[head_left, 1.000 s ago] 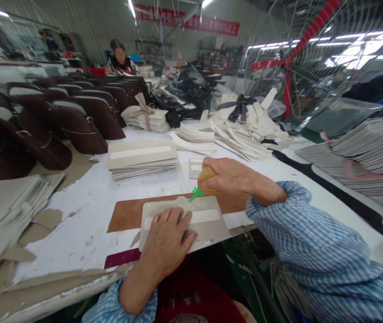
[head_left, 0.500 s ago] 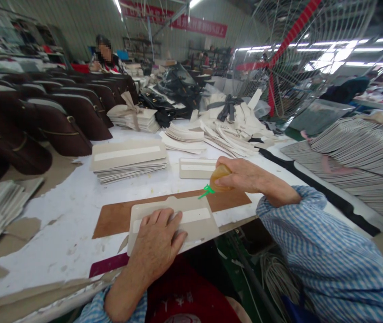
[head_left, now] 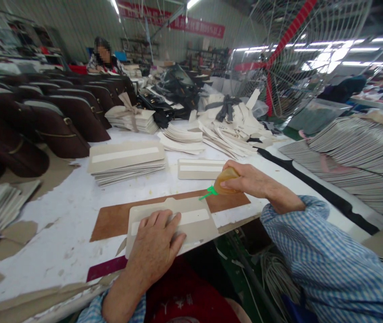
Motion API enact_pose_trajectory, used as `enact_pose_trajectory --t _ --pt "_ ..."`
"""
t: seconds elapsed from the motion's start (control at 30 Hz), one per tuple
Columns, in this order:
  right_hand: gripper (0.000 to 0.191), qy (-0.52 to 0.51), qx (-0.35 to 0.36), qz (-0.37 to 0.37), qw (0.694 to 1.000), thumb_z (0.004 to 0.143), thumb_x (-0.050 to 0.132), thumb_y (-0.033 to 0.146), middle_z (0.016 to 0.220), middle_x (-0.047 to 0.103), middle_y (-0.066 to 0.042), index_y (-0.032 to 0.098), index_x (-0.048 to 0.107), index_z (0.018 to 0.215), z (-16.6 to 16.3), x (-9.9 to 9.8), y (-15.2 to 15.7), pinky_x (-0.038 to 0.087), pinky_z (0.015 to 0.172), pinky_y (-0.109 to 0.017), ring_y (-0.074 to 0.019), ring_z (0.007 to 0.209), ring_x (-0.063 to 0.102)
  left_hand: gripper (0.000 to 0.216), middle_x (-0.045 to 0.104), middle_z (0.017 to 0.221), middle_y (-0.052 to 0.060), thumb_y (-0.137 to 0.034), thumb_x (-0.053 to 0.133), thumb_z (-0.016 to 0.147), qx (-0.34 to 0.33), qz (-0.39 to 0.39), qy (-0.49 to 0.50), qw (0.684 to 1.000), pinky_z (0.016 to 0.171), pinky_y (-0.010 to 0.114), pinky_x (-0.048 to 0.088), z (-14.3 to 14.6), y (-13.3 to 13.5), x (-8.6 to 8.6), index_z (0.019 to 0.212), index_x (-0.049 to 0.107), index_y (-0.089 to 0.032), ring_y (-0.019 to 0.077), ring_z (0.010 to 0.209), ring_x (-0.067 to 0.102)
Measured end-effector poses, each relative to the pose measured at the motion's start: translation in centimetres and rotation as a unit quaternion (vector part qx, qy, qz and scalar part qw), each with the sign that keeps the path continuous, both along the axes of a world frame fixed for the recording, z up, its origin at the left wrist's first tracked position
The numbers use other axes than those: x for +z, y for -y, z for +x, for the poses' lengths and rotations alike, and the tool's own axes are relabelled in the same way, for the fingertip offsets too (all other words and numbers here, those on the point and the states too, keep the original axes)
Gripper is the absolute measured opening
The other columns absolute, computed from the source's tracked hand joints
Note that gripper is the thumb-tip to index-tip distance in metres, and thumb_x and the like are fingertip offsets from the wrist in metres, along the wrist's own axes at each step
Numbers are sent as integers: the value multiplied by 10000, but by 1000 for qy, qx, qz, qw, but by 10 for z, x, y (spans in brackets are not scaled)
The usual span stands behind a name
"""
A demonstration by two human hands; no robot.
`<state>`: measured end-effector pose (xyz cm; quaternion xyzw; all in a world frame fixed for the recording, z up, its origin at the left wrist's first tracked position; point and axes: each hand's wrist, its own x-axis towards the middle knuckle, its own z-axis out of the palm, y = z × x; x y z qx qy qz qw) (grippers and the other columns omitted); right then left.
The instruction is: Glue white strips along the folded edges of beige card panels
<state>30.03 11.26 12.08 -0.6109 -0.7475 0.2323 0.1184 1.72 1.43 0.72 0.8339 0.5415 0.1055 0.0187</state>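
My left hand (head_left: 157, 237) lies with its fingers spread on a beige board panel (head_left: 194, 204) that carries a white strip. Under that panel, a brown leather-like strip (head_left: 108, 222) shows at both sides. My right hand (head_left: 250, 179) is wrapped round a yellowish squeeze bottle (head_left: 224, 181) with a green nozzle (head_left: 209, 192). The bottle is tilted, and its nozzle tip points at the panel's upper right edge; whether it touches cannot be made out. Just behind the bottle lies a smaller beige panel (head_left: 191, 175) with white strips.
A stack of beige panels (head_left: 127, 166) stands at back left, near rows of dark brown bags (head_left: 59, 130). Several cut pieces (head_left: 181, 137) lie further back. Long stacked sheets (head_left: 356, 152) and a black strip (head_left: 305, 184) are at right. A large fan (head_left: 279, 58) and a co-worker (head_left: 105, 60) are beyond.
My right hand and the bottle have shifted slightly to the right, the nozzle tip still by the panel's upper edge. My left hand stays on the panel. The whole view has drifted slightly.
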Motion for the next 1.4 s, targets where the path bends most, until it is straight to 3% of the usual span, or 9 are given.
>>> enact_pose_trajectory --t 0.2,0.37,0.47,0.57,0.77,0.93,1.1,1.23,1.4 --pt "366 -230 -27 -20 973 765 719 480 874 666 0 239 589 1009 -7 -45 10 457 746 -341 -233 847 613 420 625 1389 106 -348 574 980 3 18 -3 1000 1027 530 466 -2 -1 -4 1389 607 -258 319 1277 541" --pt "448 -529 -135 37 837 760 746 511 1102 704 -42 239 613 1091 22 -81 8 514 903 -381 -257 1046 655 406 661 1352 100 -348 523 984 -10 50 0 999 983 540 495 -8 -5 -13 1364 640 -265 323 1232 581" --pt "474 -589 -245 108 763 724 748 547 1053 717 -35 248 624 1071 67 -90 0 538 770 -338 -241 988 675 415 681 1336 106 -366 471 987 -24 78 -3 997 942 550 506 -13 -10 -23 1342 662 -266 340 1203 602" --pt "443 -577 -313 171 735 729 721 566 939 692 -8 275 594 1037 120 -94 -4 488 601 -280 -206 855 658 433 693 1314 113 -382 433 989 -36 111 -3 993 928 551 501 -18 -15 -35 1327 677 -268 348 1173 613" --pt "324 -523 -350 218 746 695 719 446 914 676 8 292 548 923 183 -107 -17 593 756 -387 -213 880 670 442 726 1254 86 -400 426 968 -45 169 -4 985 882 495 490 -25 -22 -49 1294 704 -292 318 1102 631" --pt "450 -415 -420 263 763 782 642 527 1228 654 2 310 461 1133 198 -124 -43 563 915 -364 -186 1096 648 404 737 1216 75 -403 474 959 -56 197 8 979 869 459 490 -25 -24 -49 1266 712 -293 294 1074 654" --pt "578 -237 -485 179 823 739 721 530 1304 632 -192 189 532 1167 207 -143 -45 431 1097 -495 -360 1303 554 389 711 1268 39 -396 562 949 -47 191 7 980 899 420 476 -23 -16 -43 1318 653 -314 263 1137 642" --pt "598 -119 -492 115 855 733 709 497 1227 660 -254 118 598 1181 214 -150 -34 415 1090 -578 -433 1288 569 393 716 1250 24 -376 627 919 -48 192 15 980 901 391 468 -20 -14 -40 1306 644 -307 240 1119 646" --pt "518 -18 -469 177 865 733 640 425 1219 636 -333 62 643 1103 198 -136 -18 376 1073 -657 -512 1312 505 429 727 1235 35 -363 683 866 -50 205 23 977 897 400 472 -17 -13 -40 1287 659 -285 252 1095 657"
